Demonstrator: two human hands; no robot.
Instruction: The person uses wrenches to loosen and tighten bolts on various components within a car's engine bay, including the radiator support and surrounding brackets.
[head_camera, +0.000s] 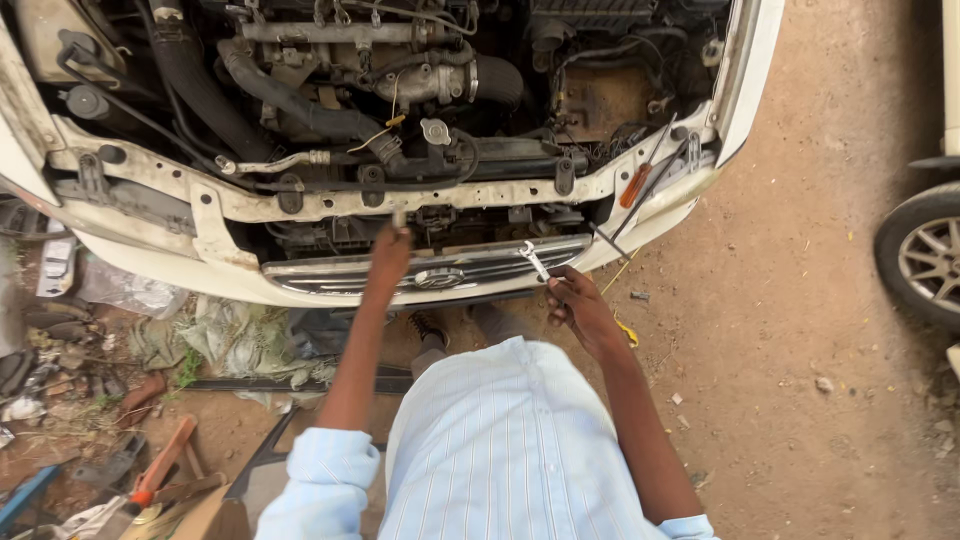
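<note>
I stand at the open front of a white car with its bonnet up. My left hand reaches into the gap behind the chrome grille and grips a small metal tool whose tip pokes up beside the front crossmember. My right hand is closed on the handle of a silver spanner, whose open end rests against the right part of the grille. The engine bay with hoses and pipes fills the top of the view.
An orange-handled screwdriver lies on the right corner of the crossmember. Scrap, rags and tools litter the dirt at lower left. Another car's wheel stands at the right edge. Bare dirt ground spreads to the right.
</note>
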